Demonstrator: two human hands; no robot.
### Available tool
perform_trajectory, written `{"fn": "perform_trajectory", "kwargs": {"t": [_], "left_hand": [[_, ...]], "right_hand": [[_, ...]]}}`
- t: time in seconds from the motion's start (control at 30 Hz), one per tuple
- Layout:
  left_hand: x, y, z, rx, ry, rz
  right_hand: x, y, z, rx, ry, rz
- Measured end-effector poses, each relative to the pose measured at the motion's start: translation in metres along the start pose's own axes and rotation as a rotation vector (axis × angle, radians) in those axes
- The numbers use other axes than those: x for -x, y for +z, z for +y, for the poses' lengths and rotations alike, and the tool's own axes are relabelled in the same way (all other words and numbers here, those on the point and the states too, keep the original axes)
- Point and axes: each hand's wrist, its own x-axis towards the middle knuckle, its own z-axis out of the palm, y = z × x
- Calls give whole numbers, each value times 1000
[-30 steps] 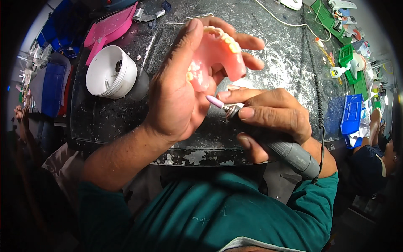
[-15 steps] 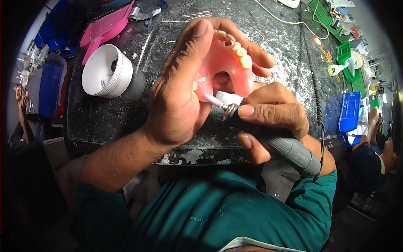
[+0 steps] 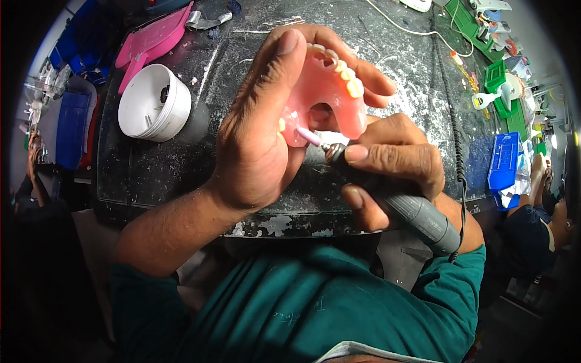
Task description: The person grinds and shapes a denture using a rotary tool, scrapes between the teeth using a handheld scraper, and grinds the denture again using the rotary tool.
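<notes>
A pink denture with a row of ivory teeth lies tilted in my left hand, fingers wrapped behind it and thumb along its near-left side. There is a gap in the front of its tooth row. My right hand grips a grey dental handpiece near its nose. In the handpiece sits a pale purple grinding bur, its tip at the inner face of the denture's left arm. Whether the bur touches the surface or hovers just over it, I cannot tell.
On the black, dust-strewn bench stand a white tub with small items inside and a pink dustpan. A coiled black cord runs down the right. Green trays and a blue bin line the right side. Other people sit at both sides.
The bur has shifted slightly up and onto the inner face of the denture's left arm, with the handpiece turning a little. My left hand and the denture stay nearly in place.
</notes>
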Motion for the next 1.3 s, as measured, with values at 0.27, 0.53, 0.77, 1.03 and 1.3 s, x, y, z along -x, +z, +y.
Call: {"fn": "perform_trajectory", "kwargs": {"t": [0.27,0.53,0.77,1.03,1.3], "left_hand": [[-1,0,1,203,-110,-5],[-1,1,2,239,-117,20],[-1,0,2,255,-123,14],[-2,0,2,267,-136,4],[-2,1,2,242,-130,10]], "right_hand": [[1,6,7,-34,-55,71],[0,12,5,-110,-7,153],[-1,9,2,-74,-69,98],[2,9,6,-157,-49,124],[1,9,6,-141,-69,122]]}}
